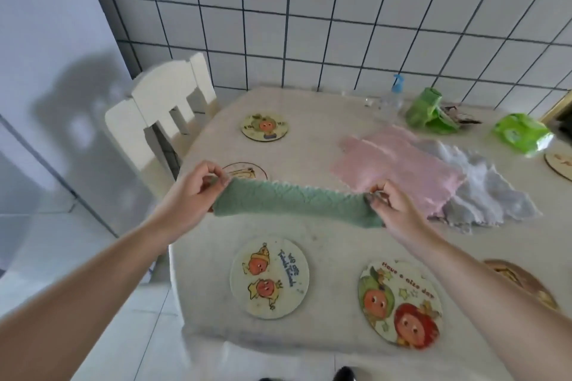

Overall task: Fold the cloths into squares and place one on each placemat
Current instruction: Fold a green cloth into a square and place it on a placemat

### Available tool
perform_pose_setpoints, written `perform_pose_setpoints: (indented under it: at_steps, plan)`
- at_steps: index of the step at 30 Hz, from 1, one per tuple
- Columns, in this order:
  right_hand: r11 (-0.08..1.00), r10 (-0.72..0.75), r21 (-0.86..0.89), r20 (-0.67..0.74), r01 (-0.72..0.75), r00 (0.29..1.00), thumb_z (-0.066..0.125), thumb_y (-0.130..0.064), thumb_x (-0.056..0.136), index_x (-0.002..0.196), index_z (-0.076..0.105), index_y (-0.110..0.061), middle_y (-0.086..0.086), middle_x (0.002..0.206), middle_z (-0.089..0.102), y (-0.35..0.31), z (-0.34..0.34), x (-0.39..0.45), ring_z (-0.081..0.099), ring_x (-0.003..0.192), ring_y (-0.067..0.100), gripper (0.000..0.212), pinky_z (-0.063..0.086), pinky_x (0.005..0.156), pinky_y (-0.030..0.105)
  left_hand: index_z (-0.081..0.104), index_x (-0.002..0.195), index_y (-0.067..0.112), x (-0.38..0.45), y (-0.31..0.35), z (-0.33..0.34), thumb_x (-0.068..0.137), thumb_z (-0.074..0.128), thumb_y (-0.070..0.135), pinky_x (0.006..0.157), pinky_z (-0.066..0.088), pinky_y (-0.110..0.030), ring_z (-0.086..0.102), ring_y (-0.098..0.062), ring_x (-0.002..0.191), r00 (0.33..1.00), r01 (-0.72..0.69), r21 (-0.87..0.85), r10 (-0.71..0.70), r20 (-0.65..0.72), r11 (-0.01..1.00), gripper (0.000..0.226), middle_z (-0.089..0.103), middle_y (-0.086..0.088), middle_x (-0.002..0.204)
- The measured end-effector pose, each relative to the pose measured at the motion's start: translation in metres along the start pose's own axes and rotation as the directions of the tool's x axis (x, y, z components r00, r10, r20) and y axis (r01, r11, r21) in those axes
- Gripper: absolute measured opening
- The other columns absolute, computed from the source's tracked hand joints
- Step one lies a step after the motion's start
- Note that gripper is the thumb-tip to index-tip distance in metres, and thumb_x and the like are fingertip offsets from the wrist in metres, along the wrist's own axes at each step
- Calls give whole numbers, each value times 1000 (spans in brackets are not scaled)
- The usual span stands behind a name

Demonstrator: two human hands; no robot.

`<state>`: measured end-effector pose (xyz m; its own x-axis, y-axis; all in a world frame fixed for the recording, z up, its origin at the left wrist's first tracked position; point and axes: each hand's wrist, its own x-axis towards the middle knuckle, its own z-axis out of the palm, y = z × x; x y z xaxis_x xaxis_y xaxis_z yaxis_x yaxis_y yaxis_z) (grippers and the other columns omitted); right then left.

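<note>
A green cloth [294, 202] hangs stretched in the air above the table, folded into a long strip. My left hand [198, 189] pinches its left end and my right hand [390, 204] pinches its right end. A pink cloth [399, 164] lies flat on the table behind, partly over a rumpled white cloth [483, 192]. Round cartoon placemats lie around: one near front [269, 278], one front right [399, 303], one at the back [264, 127], one half hidden behind the green cloth [244, 170], one at the right edge [557, 164].
The table [325, 241] has a pale cover. A white chair [161, 120] stands at its left side. Green packets [523, 133] and a clear bottle with a blue cap [393, 96] sit by the tiled wall. A brown round mat [523, 281] lies at right.
</note>
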<state>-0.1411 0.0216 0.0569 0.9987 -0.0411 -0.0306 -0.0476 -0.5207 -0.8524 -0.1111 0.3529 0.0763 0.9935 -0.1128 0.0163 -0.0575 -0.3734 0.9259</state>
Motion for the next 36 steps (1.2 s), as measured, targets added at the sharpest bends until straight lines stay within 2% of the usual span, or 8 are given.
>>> perform_pose_setpoints:
  at_steps: [3,7,11,14,17,20,28,36]
  plan:
    - [993,115,-28,107,-113,988,48,-15,93,89,51,-17,-6,91,57,40,28,-35,54,85,6,5,42,70,15,52,88,14,-35,-45,20,93,48,16,71,51,-40,56,-19,80,983,147,64,-154,105,987,7,59,-5,89]
    - [962,267,-120,209,-247,941,48,-24,93,89,51,-23,-9,95,58,78,43,-63,56,94,12,5,46,81,29,52,88,11,-65,-88,38,94,49,20,53,39,-31,46,-20,65,941,271,116,-288,176,956,12,54,-9,76]
    - [944,316,-157,175,-290,933,51,-28,92,92,53,-26,-13,101,59,90,47,-66,56,101,12,3,46,92,38,53,87,11,-67,-99,49,93,52,23,53,35,-30,41,-17,60,918,357,63,-362,161,932,13,49,-6,67]
    - [941,329,-101,62,-322,942,56,-28,89,100,57,-22,-11,97,61,86,47,-51,62,92,22,13,48,74,28,58,91,18,-51,-102,53,89,57,29,65,42,-38,52,-19,72,901,431,-60,-426,79,900,11,60,-3,81]
    - [938,343,-46,-39,-345,938,58,-30,88,103,60,-18,-8,90,63,83,48,-29,61,79,15,19,44,62,22,57,106,21,-30,-102,58,88,59,25,83,52,-41,59,-22,96,848,525,-213,-528,51,824,19,61,-5,105]
    - [933,358,-22,-65,-360,931,58,-33,88,100,61,-17,-8,88,62,88,53,-6,58,75,10,20,42,59,24,52,117,19,-12,-102,64,89,58,17,80,52,-40,59,-22,98,818,554,-295,-574,22,778,29,60,-7,108]
    - [924,373,-78,-35,-375,927,52,-33,92,96,55,-16,0,82,61,105,70,36,49,60,13,18,34,51,27,42,130,25,19,-114,77,92,52,19,93,44,-40,48,-18,106,828,534,-95,-542,-141,840,39,52,-7,125]
    - [916,374,-143,-29,-374,927,52,-30,92,97,53,-15,0,73,58,113,76,52,43,49,12,16,33,43,25,42,133,21,32,-127,82,92,51,18,83,43,-31,47,-13,103,818,557,-17,-552,-164,830,42,53,-8,127]
